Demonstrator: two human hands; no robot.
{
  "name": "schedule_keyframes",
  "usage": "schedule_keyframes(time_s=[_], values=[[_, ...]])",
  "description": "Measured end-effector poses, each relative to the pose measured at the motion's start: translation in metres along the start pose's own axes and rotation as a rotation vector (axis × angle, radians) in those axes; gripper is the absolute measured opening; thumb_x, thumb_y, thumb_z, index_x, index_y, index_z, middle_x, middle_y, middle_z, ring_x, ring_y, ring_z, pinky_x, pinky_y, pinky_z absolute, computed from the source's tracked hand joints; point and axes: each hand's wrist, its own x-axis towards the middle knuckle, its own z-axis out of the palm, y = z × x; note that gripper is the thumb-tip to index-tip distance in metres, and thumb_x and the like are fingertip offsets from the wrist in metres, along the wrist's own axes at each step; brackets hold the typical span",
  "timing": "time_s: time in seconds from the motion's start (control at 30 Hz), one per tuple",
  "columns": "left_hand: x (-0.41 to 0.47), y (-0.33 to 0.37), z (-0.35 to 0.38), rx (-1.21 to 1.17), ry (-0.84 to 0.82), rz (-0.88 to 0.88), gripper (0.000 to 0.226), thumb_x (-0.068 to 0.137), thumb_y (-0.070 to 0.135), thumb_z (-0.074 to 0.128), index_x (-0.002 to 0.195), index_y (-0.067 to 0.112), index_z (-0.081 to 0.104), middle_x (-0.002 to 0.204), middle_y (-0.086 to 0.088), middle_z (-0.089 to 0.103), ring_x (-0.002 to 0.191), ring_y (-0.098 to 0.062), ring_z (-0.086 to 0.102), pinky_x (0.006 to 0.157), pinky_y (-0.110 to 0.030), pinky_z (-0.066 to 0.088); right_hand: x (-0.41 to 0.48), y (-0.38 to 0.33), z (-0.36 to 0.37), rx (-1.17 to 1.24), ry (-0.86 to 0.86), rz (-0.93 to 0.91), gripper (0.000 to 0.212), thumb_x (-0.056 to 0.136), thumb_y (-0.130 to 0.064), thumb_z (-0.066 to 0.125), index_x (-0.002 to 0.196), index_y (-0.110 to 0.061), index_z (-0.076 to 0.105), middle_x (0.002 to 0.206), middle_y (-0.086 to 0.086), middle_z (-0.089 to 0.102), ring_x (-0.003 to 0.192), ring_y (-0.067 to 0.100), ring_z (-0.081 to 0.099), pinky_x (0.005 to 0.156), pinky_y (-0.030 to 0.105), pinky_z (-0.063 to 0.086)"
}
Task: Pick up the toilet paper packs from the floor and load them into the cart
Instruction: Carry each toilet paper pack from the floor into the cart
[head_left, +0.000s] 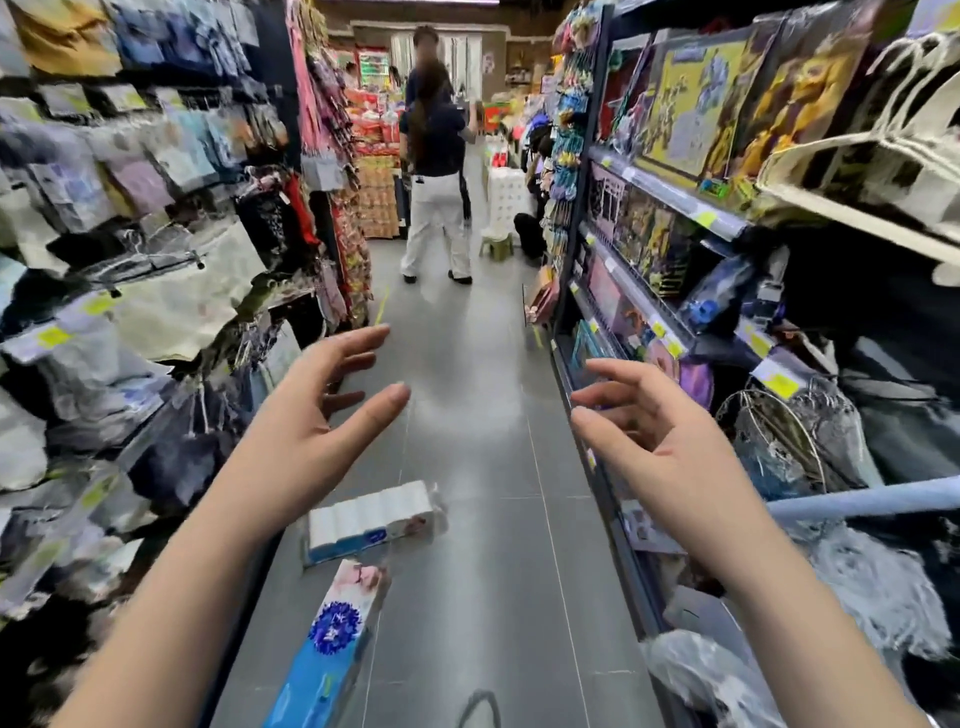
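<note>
Narrow shop aisle. Shelving on the R (675, 208) holds boxed toys & picture packs, w/ price tags along the shelf edges. Lower down sits a wire basket (774, 436); contents too blurred to name. Racks on the L (130, 208) hang full of bagged clothing. A pale-blue bar (862, 501) pokes in from the R edge; can't tell what it belongs to.

Two toilet paper packs lie on the grey floor (467, 338), L of centre, near the foot of the L racks. The white pack (371, 522) lies on its side, further off. The blue-printed pack (332, 639) is nearer, just beside it; can't tell if they touch.

Both hands reach out above the packs, palms facing each other. Left hand (311, 415): fingers spread, lightly bent, holding nothing. Right hand (660, 431): same, touching nothing.

Down the aisle a person (436, 197) stands, back to us.
</note>
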Motion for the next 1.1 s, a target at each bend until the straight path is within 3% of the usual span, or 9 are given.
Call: schedule_keyframes(time_s=[0.1,0.27,0.4,0.6,0.77,0.93,1.1], values=[[0.066,-0.029,0.014,-0.031,0.041,0.013,0.054,0.092,0.051,0.07,0.142,0.037,0.053,0.14,0.014,0.06,0.129,-0.005,0.058,0.106,-0.033,0.049,0.065,0.018,-0.004,-0.03,-0.008,0.0,0.034,0.091,-0.02,0.074,0.12,-0.035,0.065,0.107,-0.009,0.073,0.092,0.008,0.07,0.082,0.018,0.053],[0.174,-0.072,0.019,-0.022,0.032,0.017,0.062,0.081,0.067,0.062,0.138,0.044,0.055,0.136,0.02,0.06,0.127,-0.001,0.059,0.101,-0.024,0.047,0.187,0.035,-0.003,-0.058,-0.045,0.006,0.034,0.091,-0.019,0.075,0.12,-0.033,0.065,0.106,-0.009,0.074,0.09,0.008,0.07,0.083,0.018,0.053],[0.256,-0.103,0.029,-0.03,0.047,0.024,0.062,0.081,0.065,0.063,0.137,0.04,0.057,0.138,0.016,0.061,0.129,-0.004,0.059,0.106,-0.027,0.049,0.273,0.059,-0.003,-0.05,-0.057,-0.015,0.034,0.092,-0.018,0.075,0.121,-0.034,0.065,0.107,-0.008,0.074,0.089,0.011,0.069,0.085,0.027,0.055],[0.353,-0.131,0.063,-0.017,0.022,-0.002,0.061,0.082,0.065,0.063,0.137,0.039,0.057,0.139,0.015,0.061,0.131,-0.006,0.058,0.108,-0.031,0.047,0.378,0.105,-0.007,0.021,-0.064,0.011,0.034,0.091,-0.015,0.074,0.12,-0.031,0.066,0.108,-0.005,0.073,0.088,0.008,0.069,0.079,0.017,0.052],[0.424,-0.155,0.094,0.044,0.064,-0.021,0.063,0.081,0.064,0.063,0.137,0.036,0.057,0.137,0.014,0.062,0.13,-0.005,0.058,0.11,-0.036,0.048,0.475,0.147,-0.016,0.053,-0.144,-0.008,0.034,0.092,-0.018,0.074,0.121,-0.033,0.065,0.107,-0.008,0.073,0.091,0.007,0.069,0.082,0.019,0.053],[0.502,-0.171,0.13,0.184,0.14,-0.038,0.062,0.083,0.064,0.063,0.138,0.036,0.057,0.136,0.016,0.062,0.129,-0.005,0.059,0.112,-0.041,0.047,0.579,0.175,-0.035,0.051,-0.232,-0.141,0.036,0.09,-0.028,0.075,0.121,-0.042,0.063,0.109,-0.015,0.07,0.096,0.008,0.069,0.083,0.024,0.056],[0.578,-0.174,0.163,0.197,0.217,-0.076,0.049,0.091,0.051,0.069,0.137,0.037,0.057,0.137,0.016,0.062,0.129,-0.004,0.058,0.108,-0.032,0.049,0.682,0.205,-0.04,0.138,-0.283,-0.13,0.032,0.091,-0.026,0.076,0.117,-0.04,0.065,0.107,-0.01,0.071,0.092,0.009,0.07,0.079,0.02,0.052]])
